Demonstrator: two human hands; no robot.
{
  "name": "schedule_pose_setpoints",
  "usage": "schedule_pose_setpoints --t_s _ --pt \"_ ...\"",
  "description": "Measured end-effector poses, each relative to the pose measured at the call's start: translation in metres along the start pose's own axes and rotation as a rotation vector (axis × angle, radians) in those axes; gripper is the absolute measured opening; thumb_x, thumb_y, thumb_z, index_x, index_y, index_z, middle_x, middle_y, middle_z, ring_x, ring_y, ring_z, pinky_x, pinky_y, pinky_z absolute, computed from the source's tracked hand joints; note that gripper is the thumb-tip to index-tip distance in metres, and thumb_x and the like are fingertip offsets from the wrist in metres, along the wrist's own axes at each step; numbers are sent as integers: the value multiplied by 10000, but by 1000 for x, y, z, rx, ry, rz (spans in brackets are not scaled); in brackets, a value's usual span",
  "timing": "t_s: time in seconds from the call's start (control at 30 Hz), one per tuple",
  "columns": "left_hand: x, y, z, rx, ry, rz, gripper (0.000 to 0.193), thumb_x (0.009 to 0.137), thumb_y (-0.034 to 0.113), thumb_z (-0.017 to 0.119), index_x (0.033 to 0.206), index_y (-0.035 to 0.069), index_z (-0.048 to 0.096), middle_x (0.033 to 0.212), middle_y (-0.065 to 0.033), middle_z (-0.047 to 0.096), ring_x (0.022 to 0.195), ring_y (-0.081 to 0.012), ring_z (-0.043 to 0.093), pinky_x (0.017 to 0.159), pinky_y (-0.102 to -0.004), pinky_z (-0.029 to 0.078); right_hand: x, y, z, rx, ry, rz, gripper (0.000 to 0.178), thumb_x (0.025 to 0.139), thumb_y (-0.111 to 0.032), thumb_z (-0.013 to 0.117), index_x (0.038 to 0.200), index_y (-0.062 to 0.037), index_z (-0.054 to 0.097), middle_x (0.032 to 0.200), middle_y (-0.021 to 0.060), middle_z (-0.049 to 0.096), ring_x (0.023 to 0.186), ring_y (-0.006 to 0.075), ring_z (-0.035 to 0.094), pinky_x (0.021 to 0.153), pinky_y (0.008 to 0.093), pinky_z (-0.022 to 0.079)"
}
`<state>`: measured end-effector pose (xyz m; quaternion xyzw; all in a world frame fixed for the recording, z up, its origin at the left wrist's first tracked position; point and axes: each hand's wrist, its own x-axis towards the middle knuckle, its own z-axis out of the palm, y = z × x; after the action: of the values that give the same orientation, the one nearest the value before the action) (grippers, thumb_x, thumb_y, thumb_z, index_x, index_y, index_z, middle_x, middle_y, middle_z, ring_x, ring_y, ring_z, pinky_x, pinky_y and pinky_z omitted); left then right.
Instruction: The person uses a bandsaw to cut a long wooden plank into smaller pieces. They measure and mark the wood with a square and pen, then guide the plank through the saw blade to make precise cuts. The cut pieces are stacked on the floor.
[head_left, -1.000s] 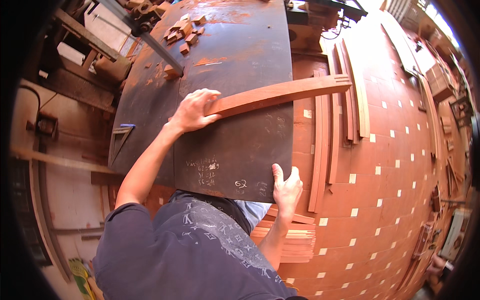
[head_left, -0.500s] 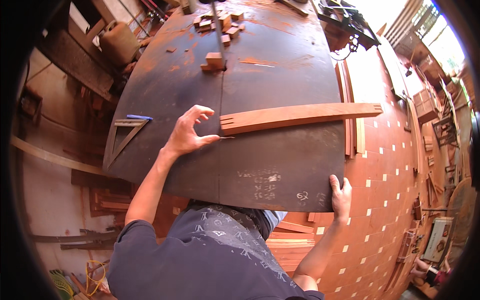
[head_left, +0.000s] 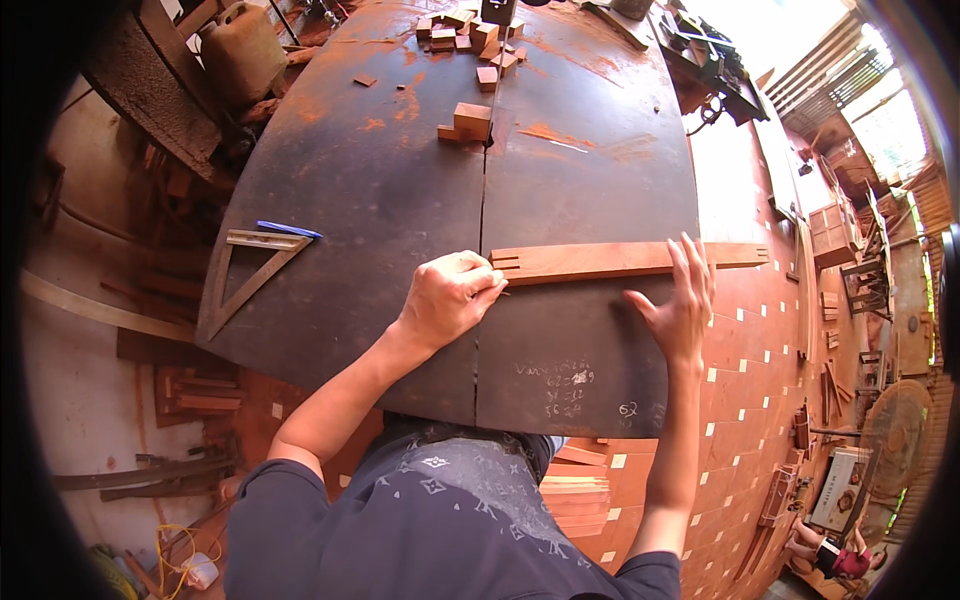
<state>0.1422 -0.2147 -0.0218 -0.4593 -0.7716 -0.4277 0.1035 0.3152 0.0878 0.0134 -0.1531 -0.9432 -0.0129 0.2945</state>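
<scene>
A reddish wooden rail (head_left: 590,262), with slots cut in both ends, lies crosswise on the dark metal saw table (head_left: 390,190); its right end sticks out past the table's edge. My left hand (head_left: 450,295) is closed in a pinch at the rail's left slotted end. What sits between those fingertips is too small to make out, though a thin sliver shows beside the thumb. Over the right part of the rail, my right hand (head_left: 684,295) reaches with fingers stretched against it and thumb spread apart.
A triangular set square (head_left: 255,270) and a blue pen (head_left: 288,229) lie at the table's left. Small wood offcuts (head_left: 472,123) sit by the slot, with several more farther back. Stacked boards (head_left: 577,505) are below the front edge. A person (head_left: 840,555) is at the far lower right.
My left hand has closed from open fingers at the rail's left end. My right hand has risen from the table's front corner onto the rail. The view has shifted slightly.
</scene>
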Motion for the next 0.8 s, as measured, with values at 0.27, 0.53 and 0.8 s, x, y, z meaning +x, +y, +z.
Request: schedule_pose_setpoints --t_s 0.27,0.53,0.8 --pt "27 -39 -9 55 90 -62 102 839 63 874 874 46 780 900 -103 776 780 -290 758 699 -384 608 64 -12 65 213 -214 -53 687 588 -509 989 1077 -86 753 1028 67 723 1040 297 664 1071 465 436" --pt "87 -120 3 -101 200 -194 91 865 56 854 911 17 785 858 -140 774 763 -333 754 674 -382 581 117 -27 126 131 -33 64 760 617 -630 955 1160 -130 774 1127 44 735 1201 273 650 1205 493 350" --pt "101 -143 17 -150 211 -236 80 910 16 836 977 -1 794 907 -140 807 783 -206 791 682 -313 580 133 -21 142 129 -23 58 725 640 -631 956 1091 -98 765 1079 63 728 1146 300 643 1141 468 352"
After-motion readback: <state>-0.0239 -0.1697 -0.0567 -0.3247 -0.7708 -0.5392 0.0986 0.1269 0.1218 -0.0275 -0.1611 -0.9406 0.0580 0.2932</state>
